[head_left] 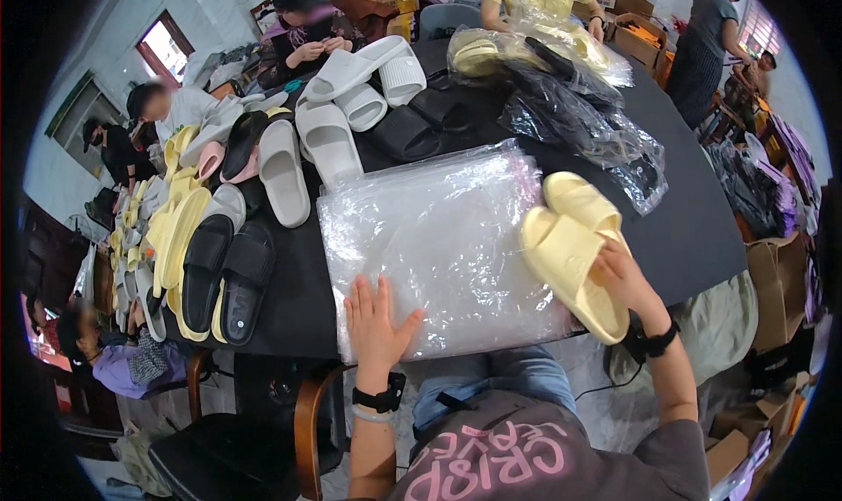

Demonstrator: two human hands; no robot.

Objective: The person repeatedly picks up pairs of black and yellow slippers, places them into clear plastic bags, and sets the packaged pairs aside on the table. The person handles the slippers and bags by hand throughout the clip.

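A thick stack of clear plastic bags point(430, 247) lies flat at the table's near edge. My left hand point(379, 327) rests on its lower left part, fingers spread and holding nothing. At the stack's right edge, my right hand point(626, 282) grips a pair of pale yellow slide sandals point(560, 248), one partly overlapping the other. Its fingers reach into the nearer slide's opening, so the fingertips are partly hidden. A black pair of slides point(247, 277) sits to the left of the stack, and a grey slide point(282, 172) lies beyond it.
White slides point(329, 142), black slides point(408, 133) and many yellow ones crowd the black table point(693, 229). Bagged slides point(579, 106) lie at the far right. Several people sit around or stand nearby. A wooden-armed chair point(311, 431) is at my left; cardboard boxes point(776, 282) stand right.
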